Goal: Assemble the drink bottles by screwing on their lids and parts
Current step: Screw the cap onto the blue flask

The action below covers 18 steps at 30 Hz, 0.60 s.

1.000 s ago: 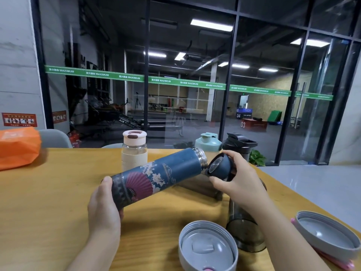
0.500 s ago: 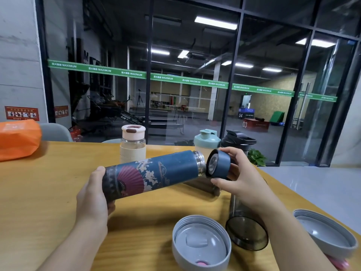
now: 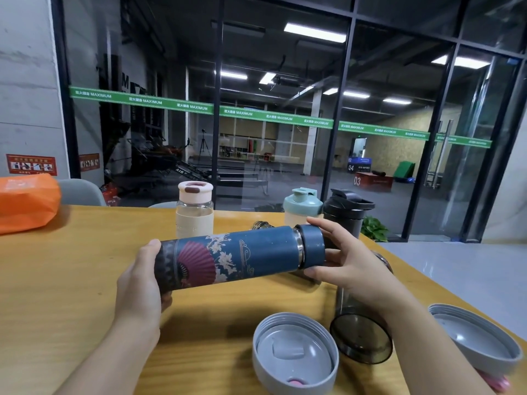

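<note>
Glass wall (image 3: 285, 81) behind wooden table (image 3: 57, 280)

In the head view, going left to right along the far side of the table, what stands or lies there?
Orange bag → clear bottle with the pink lid → shaker with the mint-green lid → black shaker.

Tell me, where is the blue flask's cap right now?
In the head view, the blue cap sits on the flask mouth at centre, gripped by the right hand, before the black shaker.
</note>
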### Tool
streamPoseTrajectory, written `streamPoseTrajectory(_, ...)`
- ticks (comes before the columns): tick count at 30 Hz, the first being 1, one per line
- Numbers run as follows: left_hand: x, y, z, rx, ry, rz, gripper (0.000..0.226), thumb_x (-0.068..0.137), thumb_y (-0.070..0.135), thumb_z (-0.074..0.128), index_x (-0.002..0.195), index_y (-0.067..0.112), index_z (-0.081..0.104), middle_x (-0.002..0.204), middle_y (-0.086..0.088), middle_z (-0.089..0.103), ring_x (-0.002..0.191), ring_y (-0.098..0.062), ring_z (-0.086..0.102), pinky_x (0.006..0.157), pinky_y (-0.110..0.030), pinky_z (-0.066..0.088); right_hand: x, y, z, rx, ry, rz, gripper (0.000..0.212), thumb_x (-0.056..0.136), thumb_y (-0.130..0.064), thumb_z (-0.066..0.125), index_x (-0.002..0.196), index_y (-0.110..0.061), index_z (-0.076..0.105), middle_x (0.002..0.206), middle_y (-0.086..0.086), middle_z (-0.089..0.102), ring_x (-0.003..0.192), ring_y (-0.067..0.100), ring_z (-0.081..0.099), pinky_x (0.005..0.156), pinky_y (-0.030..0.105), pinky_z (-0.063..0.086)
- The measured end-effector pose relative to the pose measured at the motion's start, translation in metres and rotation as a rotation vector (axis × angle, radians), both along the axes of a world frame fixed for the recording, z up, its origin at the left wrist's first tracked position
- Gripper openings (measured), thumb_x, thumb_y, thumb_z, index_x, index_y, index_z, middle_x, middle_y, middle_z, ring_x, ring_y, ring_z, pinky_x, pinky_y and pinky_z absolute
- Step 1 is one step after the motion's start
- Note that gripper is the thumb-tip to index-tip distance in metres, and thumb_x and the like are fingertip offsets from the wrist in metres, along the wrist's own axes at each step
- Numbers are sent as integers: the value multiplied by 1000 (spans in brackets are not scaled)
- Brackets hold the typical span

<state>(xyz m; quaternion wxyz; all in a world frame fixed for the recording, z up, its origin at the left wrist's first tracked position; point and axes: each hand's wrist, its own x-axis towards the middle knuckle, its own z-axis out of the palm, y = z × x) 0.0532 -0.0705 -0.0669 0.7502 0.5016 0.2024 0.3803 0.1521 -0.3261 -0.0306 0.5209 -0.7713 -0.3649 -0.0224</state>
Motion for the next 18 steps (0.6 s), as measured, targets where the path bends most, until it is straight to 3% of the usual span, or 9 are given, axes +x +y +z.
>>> streamPoseTrajectory(9, 1, -1, -2, 9, 18, -14, 32, 90, 43, 48, 70, 19, 52, 66, -3, 47, 55, -18, 38, 51, -27, 26, 4, -3, -1, 24, 55, 58, 69, 67, -16, 75, 125, -45, 47, 127, -10, 58, 105, 14, 64, 89, 41, 54)
streamPoseTrajectory(18, 1, 2, -3, -45, 94, -46, 31, 87, 46, 49, 69, 20, 51, 67, -3, 48, 53, -19, 35, 53, -27, 29, 4, -6, 1, 63, 124, 119, 66, 80, -4, 66, 131, -42, 49, 129, -18, 57, 109, 12, 65, 80, 27, 53)
